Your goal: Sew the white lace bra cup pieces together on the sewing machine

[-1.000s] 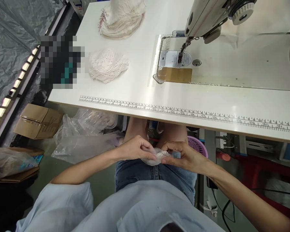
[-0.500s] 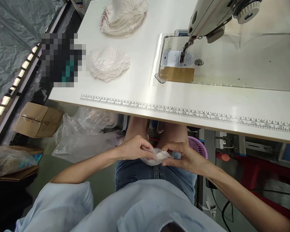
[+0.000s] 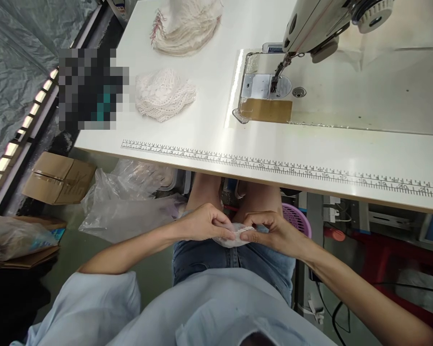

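Pinching from both sides, the left hand [image 3: 202, 223] and the right hand [image 3: 274, 230] are closed on a small clear pouch [image 3: 228, 239] with a bit of white lace inside it. Thumb and fingertips of each hand clamp its edges. The pouch is held low over the lap, just above the denim shorts [image 3: 205, 257] and below the table edge.

Compared with half a second ago, the two hands sit a little closer together. The pouch is more squeezed and more covered by the fingers (earlier it bulged rounder between them).

Behind the right wrist a purple basket [image 3: 299, 217] shows under the table. To the left on the floor lie crumpled plastic bags [image 3: 126, 202] and a cardboard box [image 3: 57, 178], whose faint print is too blurred to read.

Above the knees runs the white table [image 3: 209, 129]. Along its near edge is a printed ruler [image 3: 274, 168] with numbers rising toward the right; 15, 16, 19 and 20 can be read. Farther back a heap of white lace trim [image 3: 164, 93] lies on the tabletop. A stack of cream pieces [image 3: 185, 26] sits beyond it at the far edge.

On the right stands the sewing machine [image 3: 321, 24], with its needle over a metal plate [image 3: 260, 87] and a brown patch [image 3: 267, 110] just in front. No brand can be read on it.
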A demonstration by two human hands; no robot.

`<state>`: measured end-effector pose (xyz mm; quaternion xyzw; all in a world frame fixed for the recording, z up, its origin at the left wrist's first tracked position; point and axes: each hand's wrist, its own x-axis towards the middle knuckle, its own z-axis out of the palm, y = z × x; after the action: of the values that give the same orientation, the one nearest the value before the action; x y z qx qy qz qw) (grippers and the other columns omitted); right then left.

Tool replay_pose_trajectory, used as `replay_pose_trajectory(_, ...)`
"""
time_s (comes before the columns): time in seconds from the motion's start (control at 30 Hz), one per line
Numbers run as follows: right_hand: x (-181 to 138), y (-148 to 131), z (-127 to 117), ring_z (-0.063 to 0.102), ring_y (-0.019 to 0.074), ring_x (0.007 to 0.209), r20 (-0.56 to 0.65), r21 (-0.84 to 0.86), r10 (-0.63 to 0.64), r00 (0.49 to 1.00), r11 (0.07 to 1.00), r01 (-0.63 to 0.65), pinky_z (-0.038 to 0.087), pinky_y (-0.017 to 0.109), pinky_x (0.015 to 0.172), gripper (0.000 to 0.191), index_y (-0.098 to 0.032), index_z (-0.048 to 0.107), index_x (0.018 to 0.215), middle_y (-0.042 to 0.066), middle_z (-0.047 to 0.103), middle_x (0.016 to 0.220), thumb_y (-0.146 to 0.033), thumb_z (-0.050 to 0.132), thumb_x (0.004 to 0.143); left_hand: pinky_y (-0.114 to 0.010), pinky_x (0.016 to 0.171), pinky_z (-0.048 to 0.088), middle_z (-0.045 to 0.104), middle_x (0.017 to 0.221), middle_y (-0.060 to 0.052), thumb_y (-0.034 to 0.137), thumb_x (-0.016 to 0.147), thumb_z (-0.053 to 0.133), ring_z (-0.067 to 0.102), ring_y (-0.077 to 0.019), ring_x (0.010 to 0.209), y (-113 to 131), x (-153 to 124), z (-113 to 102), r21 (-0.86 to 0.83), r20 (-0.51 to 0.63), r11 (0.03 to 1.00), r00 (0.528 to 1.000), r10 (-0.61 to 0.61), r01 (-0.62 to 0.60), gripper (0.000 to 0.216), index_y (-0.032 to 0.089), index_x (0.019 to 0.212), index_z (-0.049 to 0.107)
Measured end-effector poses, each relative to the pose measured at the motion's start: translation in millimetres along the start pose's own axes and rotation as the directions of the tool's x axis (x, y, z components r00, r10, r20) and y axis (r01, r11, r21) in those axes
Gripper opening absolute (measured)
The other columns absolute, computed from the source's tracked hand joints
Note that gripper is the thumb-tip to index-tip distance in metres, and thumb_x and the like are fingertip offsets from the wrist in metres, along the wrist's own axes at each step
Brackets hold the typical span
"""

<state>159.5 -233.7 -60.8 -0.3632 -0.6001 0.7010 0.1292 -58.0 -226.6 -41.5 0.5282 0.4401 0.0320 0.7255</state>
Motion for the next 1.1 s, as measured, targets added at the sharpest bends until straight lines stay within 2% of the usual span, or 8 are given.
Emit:
replay_pose_trajectory(0.17,-1.9,1.1,-1.0,0.049,0.0141,0.068,0.010,0.034,0.020,1.000,0.999,-0.020,0.037,0.025,0.062,0.022,-0.020,0.066,0.078,-0.001,0.058,0.070,-0.041,0.063,0.080,-0.020,0.061,0.045,0.072,0.080,-0.008,0.034,0.071,0.069,0.063,-0.0153,0.070,4.8,3.4,1.7,0.001,0.004,1.000,1.000,-0.020,0.020,0.031,0.010,0.089,0.073)
replay_pose_trajectory(0.33,-3.1,1.7,-1.1,0.046,0.0122,0.064,-0.020,0.034,0.001,1.000,0.999,0.000,0.035,0.024,0.060,0.023,-0.019,0.065,0.071,-0.002,0.055,0.065,-0.039,0.062,0.082,-0.020,0.058,0.043,0.072,0.077,-0.008,0.033,0.071,0.069,0.062,-0.0141,0.066,6.1,5.5,3.0,0.002,0.003,0.999,0.999,-0.052,0.052,0.029,0.009,0.088,0.074)
replay_pose_trajectory(0.5,-1.1,4.9,1.0,0.050,0.0130,0.065,-0.002,0.056,0.012,1.000,0.998,-0.012,0.036,0.024,0.059,0.024,-0.019,0.067,0.081,-0.001,0.060,0.070,-0.042,0.064,0.080,-0.019,0.056,0.041,0.071,0.075,-0.007,0.030,0.072,0.068,0.058,-0.0112,0.061,4.0,7.2,3.6,-0.001,0.012,1.000,0.999,-0.031,0.031,0.027,0.010,0.088,0.074)
replay_pose_trajectory(0.73,-0.8,7.4,2.6,0.042,0.0102,0.055,-0.033,0.005,0.016,0.999,1.000,-0.016,0.030,0.023,0.051,0.031,-0.017,0.060,0.066,-0.003,0.049,0.058,-0.044,0.063,0.079,-0.019,0.056,0.041,0.071,0.074,-0.006,0.030,0.072,0.067,0.058,-0.0117,0.062,3.6,7.5,4.7,0.003,0.019,0.999,0.999,-0.032,0.032,0.027,0.009,0.087,0.074)
replay_pose_trajectory(0.93,-3.3,5.4,0.3,0.049,0.0126,0.063,0.021,0.013,0.022,1.000,1.000,-0.022,0.034,0.024,0.056,0.025,-0.016,0.065,0.078,-0.001,0.060,0.068,-0.041,0.069,0.075,-0.019,0.059,0.043,0.071,0.074,-0.007,0.030,0.071,0.069,0.060,-0.0123,0.063,1.0,10.0,5.0,-0.038,0.030,0.998,0.999,-0.039,0.040,0.027,0.009,0.087,0.073)
replay_pose_trajectory(1.1,-5.8,5.5,0.4,0.045,0.0111,0.060,-0.010,-0.017,0.044,0.999,0.999,-0.044,0.033,0.023,0.055,0.023,-0.017,0.064,0.076,-0.003,0.056,0.065,-0.040,0.066,0.078,-0.019,0.058,0.044,0.071,0.073,-0.007,0.030,0.071,0.069,0.060,-0.0125,0.064,-0.3,9.8,2.9,-0.014,0.014,0.999,0.999,-0.037,0.037,0.026,0.009,0.085,0.074)
